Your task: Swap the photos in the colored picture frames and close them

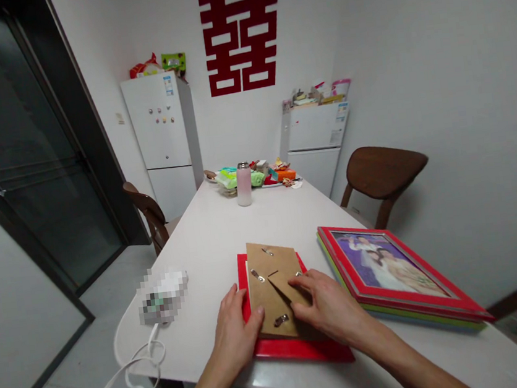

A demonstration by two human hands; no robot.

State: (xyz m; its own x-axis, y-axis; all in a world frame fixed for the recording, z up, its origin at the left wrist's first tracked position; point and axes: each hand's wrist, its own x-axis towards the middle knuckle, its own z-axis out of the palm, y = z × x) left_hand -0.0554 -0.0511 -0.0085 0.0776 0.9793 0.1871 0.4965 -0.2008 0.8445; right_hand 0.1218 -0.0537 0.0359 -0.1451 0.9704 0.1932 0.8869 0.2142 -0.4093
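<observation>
A red picture frame (304, 349) lies face down on the table in front of me. On it rests a brown backing board (266, 305) with metal clips and a fold-out stand flap (282, 283), its edge lifted a little. The board sits slightly askew, leaving the red border showing at the left and bottom. My left hand (236, 324) grips the frame's left side, thumb on the board and fingers at the red edge. My right hand (322, 305) is closed on the stand flap, thumb and forefinger pinching its right part; some fingers are hidden.
Right of my hands lies a stack of frames (411, 301), a red one with a photo on top. A blurred white item with a cable (142, 360) is at the left. Farther off stand a pink bottle (243, 186) and snack packets (263, 175). Chairs (384, 170) flank the table.
</observation>
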